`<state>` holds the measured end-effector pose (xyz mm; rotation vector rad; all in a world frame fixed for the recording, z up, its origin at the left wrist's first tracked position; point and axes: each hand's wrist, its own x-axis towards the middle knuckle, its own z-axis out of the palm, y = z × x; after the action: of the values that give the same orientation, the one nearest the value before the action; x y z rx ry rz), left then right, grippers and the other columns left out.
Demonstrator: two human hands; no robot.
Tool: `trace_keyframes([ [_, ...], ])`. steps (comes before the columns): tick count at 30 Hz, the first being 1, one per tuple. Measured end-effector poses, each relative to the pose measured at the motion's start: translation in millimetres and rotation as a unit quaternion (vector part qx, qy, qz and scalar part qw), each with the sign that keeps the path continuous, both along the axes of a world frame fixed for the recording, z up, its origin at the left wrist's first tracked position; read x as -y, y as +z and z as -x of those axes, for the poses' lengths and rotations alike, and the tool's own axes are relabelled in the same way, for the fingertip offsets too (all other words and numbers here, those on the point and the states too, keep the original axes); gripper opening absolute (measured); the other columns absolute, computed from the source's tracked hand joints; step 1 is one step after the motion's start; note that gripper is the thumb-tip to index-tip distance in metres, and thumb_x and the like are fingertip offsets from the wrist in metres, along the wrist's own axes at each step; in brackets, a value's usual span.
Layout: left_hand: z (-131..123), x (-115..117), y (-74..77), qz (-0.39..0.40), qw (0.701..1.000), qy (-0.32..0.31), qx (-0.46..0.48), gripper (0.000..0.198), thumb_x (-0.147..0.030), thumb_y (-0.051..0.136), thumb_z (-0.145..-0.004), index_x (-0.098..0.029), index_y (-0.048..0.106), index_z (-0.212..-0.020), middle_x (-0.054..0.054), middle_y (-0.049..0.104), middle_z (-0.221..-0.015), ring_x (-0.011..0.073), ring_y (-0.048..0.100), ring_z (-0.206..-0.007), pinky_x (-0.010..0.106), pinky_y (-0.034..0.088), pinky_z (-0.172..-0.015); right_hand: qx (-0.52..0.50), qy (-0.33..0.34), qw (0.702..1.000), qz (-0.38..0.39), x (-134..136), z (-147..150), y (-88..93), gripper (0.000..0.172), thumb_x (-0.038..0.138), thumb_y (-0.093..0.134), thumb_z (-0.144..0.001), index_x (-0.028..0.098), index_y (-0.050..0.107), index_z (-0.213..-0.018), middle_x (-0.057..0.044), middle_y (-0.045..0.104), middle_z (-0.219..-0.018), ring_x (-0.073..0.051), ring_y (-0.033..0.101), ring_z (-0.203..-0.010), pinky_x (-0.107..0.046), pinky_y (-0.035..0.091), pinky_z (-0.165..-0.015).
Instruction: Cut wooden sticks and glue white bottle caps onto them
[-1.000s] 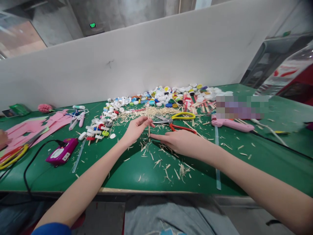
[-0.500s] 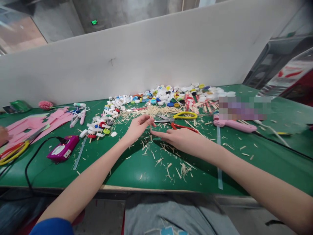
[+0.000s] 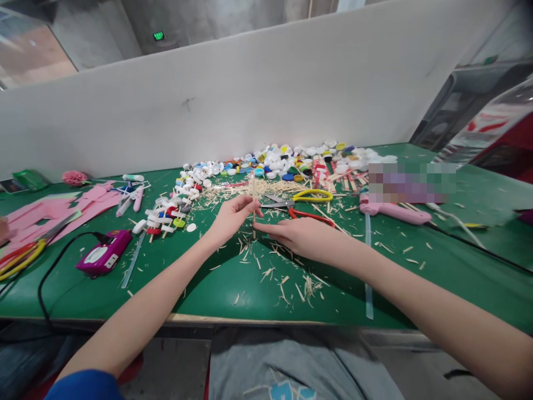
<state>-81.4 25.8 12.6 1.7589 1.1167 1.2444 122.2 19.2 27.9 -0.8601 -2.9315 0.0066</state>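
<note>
Where a thin pale stick (image 3: 254, 191) stands upright in front of me, near the middle of my view, I see my left hand (image 3: 234, 221) closed on it, thumb against fingers. My right hand (image 3: 302, 236) comes from the other side with its index finger stretched out, the tip at the stick's lower part; I cannot tell whether its other fingers hold anything. Nor can I make out whether the stick's foot meets the tabletop (image 3: 208, 300).

To do this well, I judge, the pinch should be light but steady, the stick kept plumb, and the right fingertip placed squarely against it, since so thin a piece could easily slip or bend. Just beyond the hands, scissors (image 3: 285, 204) lie with their blades apart, so I would mind my knuckles there.

Shavings (image 3: 309, 288) litter the surface nearer me. Farther out, bottle caps (image 3: 283, 161) heap along the white partition (image 3: 250, 94). Caps joined with sticks (image 3: 166, 218) sit to the left, beyond a purple box (image 3: 104, 254); a pink glue gun (image 3: 400, 215) lies on the right.
</note>
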Motion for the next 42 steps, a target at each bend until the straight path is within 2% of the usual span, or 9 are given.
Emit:
trace_keyframes([
  [4,2.7,-2.9,-0.4,-0.007,1.0,0.005,-0.01,0.024,-0.041,0.055,-0.085,-0.018,0.062,-0.08,0.003,0.067,-0.073,0.0138,0.059,-0.073,0.029,0.045,-0.073,-0.015,0.01,1.0,-0.007,-3.3,-0.6,-5.2,0.046,0.03,0.033,-0.094,0.032,0.037,-0.14,-0.004,0.067,-0.083,-0.014,0.056,-0.062,-0.025,0.031,-0.051],
  [9,4.8,-4.6,2.0,-0.008,0.999,-0.01,-0.029,0.027,-0.042,0.053,-0.085,-0.018,0.062,-0.078,0.003,0.067,-0.075,0.014,0.06,-0.074,0.029,0.044,-0.073,-0.006,0.008,1.0,0.017,0.9,1.1,0.6,0.045,0.03,0.033,-0.094,0.03,0.039,-0.139,-0.004,0.067,-0.081,-0.013,0.055,-0.06,-0.024,0.031,-0.051],
  [14,5.3,-4.9,3.6,-0.012,0.998,0.006,-0.058,0.028,-0.045,0.053,-0.085,-0.019,0.062,-0.078,0.003,0.068,-0.075,0.0139,0.059,-0.071,0.028,0.042,-0.068,0.012,0.016,1.0,-0.016,6.0,1.8,1.1,0.045,0.024,0.037,-0.091,0.034,0.046,-0.134,-0.002,0.067,-0.077,-0.012,0.052,-0.054,-0.025,0.025,-0.047],
  [19,6.2,-5.8,1.9,-0.013,0.999,0.002,-0.05,0.029,-0.044,0.052,-0.085,-0.018,0.061,-0.078,0.003,0.068,-0.075,0.0137,0.059,-0.071,0.027,0.042,-0.066,0.004,0.007,1.0,0.01,4.2,-2.0,2.2,0.045,0.029,0.035,-0.094,0.034,0.041,-0.138,-0.002,0.068,-0.081,-0.013,0.056,-0.061,-0.024,0.028,-0.049],
  [25,7.4,-5.9,-0.4,-0.013,0.999,-0.006,-0.043,0.027,-0.043,0.052,-0.086,-0.018,0.06,-0.081,0.004,0.068,-0.076,0.0134,0.06,-0.072,0.028,0.044,-0.069,-0.014,-0.025,0.998,-0.05,-0.1,-4.0,-0.7,0.047,0.031,0.032,-0.095,0.032,0.032,-0.142,-0.002,0.067,-0.079,-0.013,0.055,-0.056,-0.024,0.025,-0.047],
  [27,7.8,-6.2,-0.9,-0.013,0.999,-0.008,-0.042,0.027,-0.043,0.052,-0.086,-0.018,0.06,-0.081,0.004,0.068,-0.076,0.0135,0.06,-0.073,0.028,0.044,-0.07,-0.014,-0.055,0.997,-0.044,-0.2,-3.2,-1.6,0.045,0.036,0.033,-0.094,0.026,0.038,-0.137,-0.003,0.066,-0.074,-0.014,0.054,-0.053,-0.025,0.024,-0.046],
  [29,8.1,-6.3,-1.1,-0.012,0.999,-0.002,-0.046,0.027,-0.043,0.051,-0.086,-0.018,0.06,-0.081,0.004,0.068,-0.075,0.0136,0.06,-0.072,0.029,0.044,-0.07,-0.001,-0.076,0.996,-0.036,0.6,-2.5,-1.3,0.038,0.038,0.034,-0.094,0.02,0.048,-0.123,-0.003,0.064,-0.069,-0.014,0.053,-0.051,-0.025,0.023,-0.044],
  [33,8.1,-5.7,-0.3,-0.013,0.998,0.003,-0.055,0.028,-0.044,0.05,-0.086,-0.019,0.059,-0.082,0.004,0.068,-0.077,0.0145,0.06,-0.073,0.029,0.044,-0.068,0.028,-0.066,0.995,-0.068,3.2,-1.7,0.4,0.03,0.036,0.03,-0.095,0.018,0.053,-0.098,-0.002,0.06,-0.063,-0.013,0.049,-0.047,-0.026,0.02,-0.044],
  [42,6.2,-3.9,0.1,-0.027,0.998,0.005,-0.059,0.028,-0.043,0.049,-0.087,-0.018,0.061,-0.081,0.003,0.069,-0.076,0.0142,0.06,-0.073,0.028,0.044,-0.069,0.047,-0.053,0.987,-0.142,5.2,3.6,-7.0,0.031,0.034,0.027,-0.097,0.02,0.051,-0.11,-0.003,0.062,-0.072,-0.012,0.048,-0.046,-0.026,0.014,-0.044],
])
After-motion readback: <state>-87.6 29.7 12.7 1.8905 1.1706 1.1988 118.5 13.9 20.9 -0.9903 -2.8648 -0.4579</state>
